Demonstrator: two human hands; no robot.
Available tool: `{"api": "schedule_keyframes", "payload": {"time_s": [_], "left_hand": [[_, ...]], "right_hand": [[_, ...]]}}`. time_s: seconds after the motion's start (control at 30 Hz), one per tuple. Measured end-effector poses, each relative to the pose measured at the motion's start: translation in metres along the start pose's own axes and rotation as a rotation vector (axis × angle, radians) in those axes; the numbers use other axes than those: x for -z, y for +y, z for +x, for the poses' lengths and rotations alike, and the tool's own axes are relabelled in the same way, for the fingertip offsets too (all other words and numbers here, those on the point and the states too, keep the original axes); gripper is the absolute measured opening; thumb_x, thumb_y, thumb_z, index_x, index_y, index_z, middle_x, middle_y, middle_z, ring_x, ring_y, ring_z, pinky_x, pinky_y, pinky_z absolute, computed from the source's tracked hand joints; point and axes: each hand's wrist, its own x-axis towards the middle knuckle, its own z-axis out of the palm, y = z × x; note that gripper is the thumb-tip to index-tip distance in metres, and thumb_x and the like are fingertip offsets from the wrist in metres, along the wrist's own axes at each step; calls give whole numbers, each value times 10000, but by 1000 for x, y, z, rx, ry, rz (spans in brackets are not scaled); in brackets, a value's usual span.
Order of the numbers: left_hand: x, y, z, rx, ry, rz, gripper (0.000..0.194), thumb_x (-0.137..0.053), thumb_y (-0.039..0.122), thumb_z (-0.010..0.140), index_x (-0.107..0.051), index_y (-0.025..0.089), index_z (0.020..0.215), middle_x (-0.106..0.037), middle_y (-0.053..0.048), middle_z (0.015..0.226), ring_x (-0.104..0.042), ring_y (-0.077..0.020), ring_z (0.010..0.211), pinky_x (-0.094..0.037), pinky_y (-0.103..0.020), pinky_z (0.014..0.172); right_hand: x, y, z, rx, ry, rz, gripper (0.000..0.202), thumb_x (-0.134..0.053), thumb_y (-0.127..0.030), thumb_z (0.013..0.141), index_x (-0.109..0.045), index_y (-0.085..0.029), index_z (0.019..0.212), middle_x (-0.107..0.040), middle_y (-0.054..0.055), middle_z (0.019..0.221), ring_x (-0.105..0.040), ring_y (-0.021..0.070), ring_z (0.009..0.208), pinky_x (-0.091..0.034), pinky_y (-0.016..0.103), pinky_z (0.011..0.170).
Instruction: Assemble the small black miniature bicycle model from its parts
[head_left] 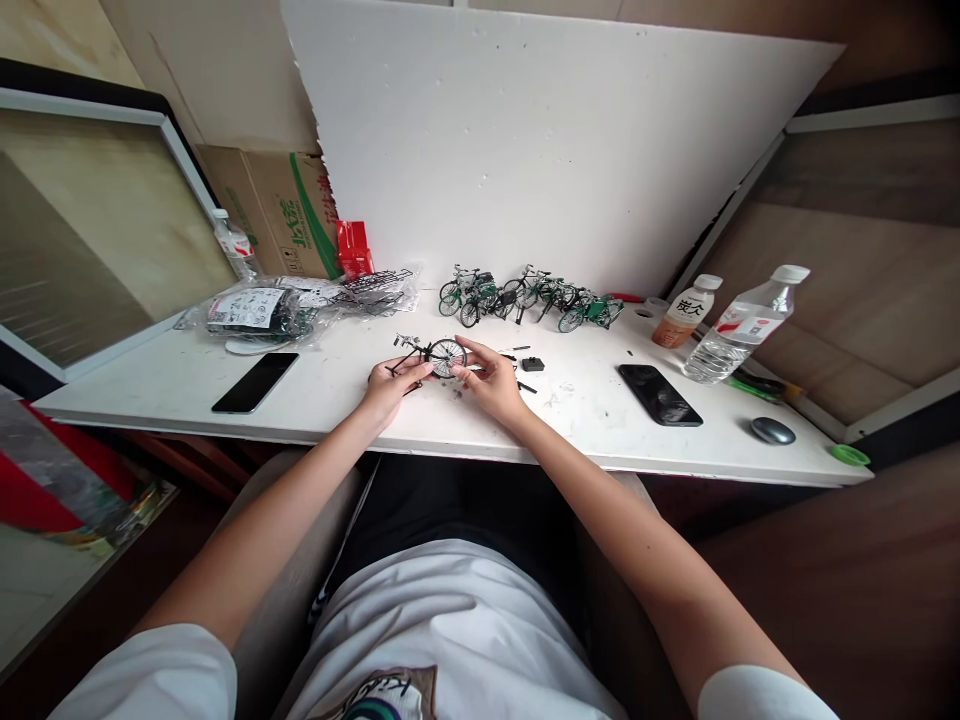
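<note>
Near the front edge of the white surface (330, 390), a miniature bicycle (430, 353) sat between both hands, left hand (393, 388) grasping its frame, right hand (491, 382) pinching its spoked wheel (450, 357). Judged risks: uneven pressure bending the wheel, or a rightward sweep scattering the loose black block (532, 365). Open room lay toward the left smartphone (256, 383) and right smartphone (660, 394); little remained nearside.

Foam board (562, 150): we see soft, even light.
Right phone (660, 394): we note faint glare.
Right sleeve (754, 694): wide-angle stretching.
</note>
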Motion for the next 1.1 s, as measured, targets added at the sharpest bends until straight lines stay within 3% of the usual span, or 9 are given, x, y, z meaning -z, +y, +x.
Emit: {"api": "schedule_keyframes", "payload": {"time_s": [0.23,0.5,0.63,0.77,0.83,0.9,1.0,1.1], "left_hand": [[0,-1,1,-16,-14,-17,497,-1065,422,539,-823,160,885,-816,-90,966,-738,-213,830,-576,-346,845],[2,-5,2,-20,-27,-12,483,-1058,416,565,-826,164,906,-818,-83,989,-746,-205,845,-570,-337,865],[2,-6,7,-3,-15,-10,479,-1059,414,552,-819,159,879,-809,-78,958,-731,-193,814,-552,-324,829],[4,-5,14,19,53,0,473,-1048,418,572,-813,166,895,-802,-64,956,-725,-184,817,-507,-283,748],[5,-5,17,26,80,-11,463,-1048,412,572,-799,169,877,-797,-58,946,-724,-183,822,-489,-269,716],[5,-3,17,34,91,-39,464,-1055,398,557,-782,168,855,-791,-53,932,-724,-183,825,-488,-264,710],[4,-2,17,31,109,-96,486,-1067,385,523,-765,167,835,-774,-38,907,-733,-180,831,-507,-267,739],[3,-2,16,22,122,-113,504,-1073,385,505,-764,168,840,-767,-35,900,-742,-187,841,-511,-271,745]], "right_hand": [[0,-3,-1,1,8,-24,709,-803,-533,892,-682,-212,1513,-761,75,1035,-662,183,795,-586,294,652],[-2,-4,1,-12,2,-15,709,-789,-583,909,-686,-206,1500,-679,13,880,-555,131,672,-551,280,623],[-1,-8,6,-34,6,-60,699,-736,-621,947,-663,-196,1497,-740,47,932,-662,185,807,-544,283,629],[16,-12,17,-61,18,-118,631,-535,-658,1059,-628,-188,1470,-804,113,1096,-733,245,1034,-590,336,773],[29,-12,24,-31,10,-247,541,-482,-621,1092,-713,-186,1314,-814,124,1121,-730,266,1067,-590,381,848],[43,-12,28,33,-31,-462,416,-549,-529,1083,-779,-186,1131,-812,134,1165,-706,300,1088,-569,436,917],[57,-8,30,125,-149,-704,294,-582,-355,1067,-818,-179,1053,-818,140,1102,-673,329,1062,-500,503,1017],[57,-1,27,165,-222,-771,274,-576,-271,1053,-831,-172,1051,-816,132,1052,-671,312,999,-477,497,1028]]}}
